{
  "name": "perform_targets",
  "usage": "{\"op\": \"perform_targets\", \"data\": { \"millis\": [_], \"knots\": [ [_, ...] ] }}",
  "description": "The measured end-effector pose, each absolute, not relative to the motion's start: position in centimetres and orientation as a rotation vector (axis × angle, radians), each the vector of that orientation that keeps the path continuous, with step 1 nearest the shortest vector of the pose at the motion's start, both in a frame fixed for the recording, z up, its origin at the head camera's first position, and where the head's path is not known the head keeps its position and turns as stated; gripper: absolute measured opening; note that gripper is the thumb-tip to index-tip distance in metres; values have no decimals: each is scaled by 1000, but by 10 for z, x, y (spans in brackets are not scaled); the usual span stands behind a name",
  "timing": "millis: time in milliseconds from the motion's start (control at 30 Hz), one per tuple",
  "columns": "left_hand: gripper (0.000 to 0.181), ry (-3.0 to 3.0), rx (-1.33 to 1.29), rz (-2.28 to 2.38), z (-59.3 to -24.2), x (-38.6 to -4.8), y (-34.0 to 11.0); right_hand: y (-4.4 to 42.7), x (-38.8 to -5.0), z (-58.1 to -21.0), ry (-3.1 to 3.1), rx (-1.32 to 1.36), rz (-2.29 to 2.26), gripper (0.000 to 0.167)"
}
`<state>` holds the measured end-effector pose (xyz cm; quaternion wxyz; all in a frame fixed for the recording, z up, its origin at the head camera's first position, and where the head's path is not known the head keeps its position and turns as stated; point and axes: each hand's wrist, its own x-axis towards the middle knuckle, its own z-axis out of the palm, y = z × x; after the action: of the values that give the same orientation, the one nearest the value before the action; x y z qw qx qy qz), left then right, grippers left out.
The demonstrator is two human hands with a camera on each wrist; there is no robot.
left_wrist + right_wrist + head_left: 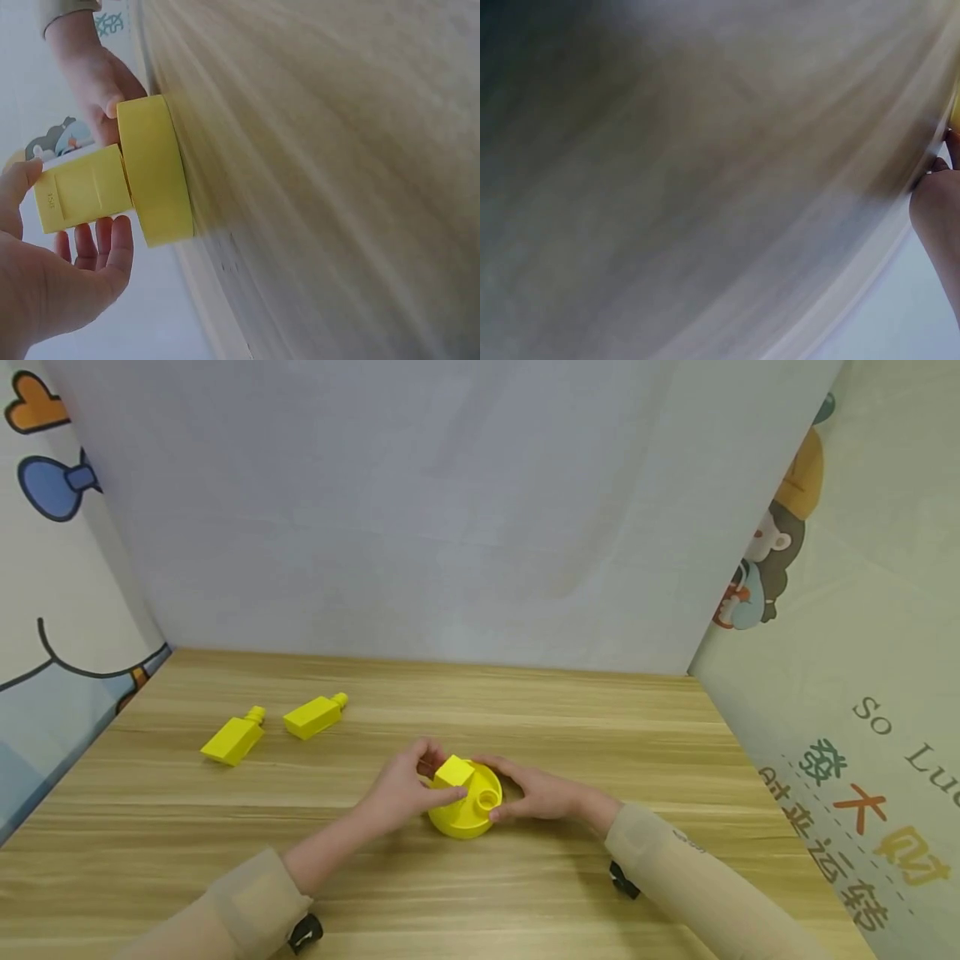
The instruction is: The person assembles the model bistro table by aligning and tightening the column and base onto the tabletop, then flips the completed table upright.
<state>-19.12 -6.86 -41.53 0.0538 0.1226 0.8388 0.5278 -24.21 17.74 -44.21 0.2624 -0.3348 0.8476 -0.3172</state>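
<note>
A round yellow base (463, 829) lies on the wooden table with a raised ring-shaped socket (487, 798) on its right side. On the base's left part stands a yellow rectangular block (82, 189), end-on to it; whatever joins them is hidden. My left hand (397, 789) holds this block between thumb and fingers. From the right, my right hand (551, 793) grips the base's rim, thumb at the near side and fingers at the far side. Only a sliver of that hand (937, 202) enters the right wrist view.
Two more yellow blocks with narrow ringed necks, one at far left (233, 740) and one beside it (315, 717), lie on the table (525, 902). A pale cloth (412, 527) hangs behind the table, and printed cloths flank it on both sides.
</note>
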Motion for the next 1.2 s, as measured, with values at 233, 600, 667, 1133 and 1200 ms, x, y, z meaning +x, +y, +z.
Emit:
{"op": "perform_targets", "data": {
  "millis": [233,600,667,1133,1200],
  "knots": [
    [37,2478,667,1538,-414,-195,-78,178,-242,-442,2299,-906,-856,83],
    [39,2278,1065,1311,-412,-208,-99,177,-242,-440,2291,-875,-847,83],
    [39,2248,1088,1285,-412,-209,-100,177,-242,-441,2293,-872,-843,83],
    [65,2342,914,1348,-411,-198,-93,177,-242,-443,2289,-899,-859,81],
    [71,2397,862,1377,-411,-195,-90,177,-242,-442,2287,-901,-866,81]
  ]
}}
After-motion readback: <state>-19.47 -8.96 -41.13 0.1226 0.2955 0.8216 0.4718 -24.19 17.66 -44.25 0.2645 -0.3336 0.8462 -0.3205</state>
